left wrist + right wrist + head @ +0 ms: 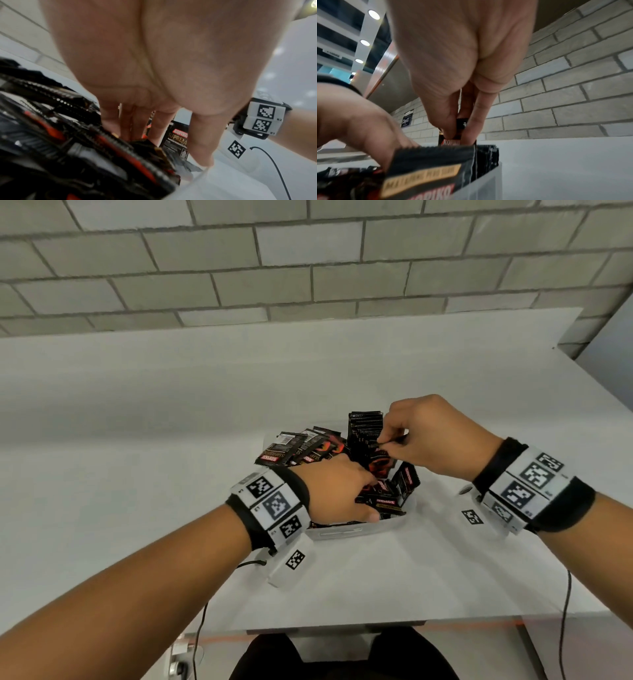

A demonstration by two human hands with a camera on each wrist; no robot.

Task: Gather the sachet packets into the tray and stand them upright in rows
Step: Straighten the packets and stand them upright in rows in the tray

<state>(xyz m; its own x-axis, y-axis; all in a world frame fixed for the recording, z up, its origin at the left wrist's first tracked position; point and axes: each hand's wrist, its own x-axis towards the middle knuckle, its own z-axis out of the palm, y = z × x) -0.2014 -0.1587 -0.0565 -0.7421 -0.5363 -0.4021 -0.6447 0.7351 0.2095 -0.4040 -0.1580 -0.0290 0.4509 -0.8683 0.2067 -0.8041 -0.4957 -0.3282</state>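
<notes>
A white tray (346, 531) holds black and red sachets. Several stand upright in a row (364, 424) at its far right; loose sachets (298, 448) lie piled at the left and front. My right hand (388, 441) pinches the top of one sachet (461, 124) between thumb and finger at the near end of that row (486, 155). My left hand (342, 491) reaches into the loose pile with straight fingers (159, 124). Its thumb lies by the front rim and its fingertips are hidden among packets. A "Supreme" sachet (176, 140) stands behind the fingers.
The tray sits on a white table (171, 405) that runs back to a grey brick wall (308, 268). The table's near edge (342, 628) is close to my body. Thin black cables (565, 611) hang from both wrist bands.
</notes>
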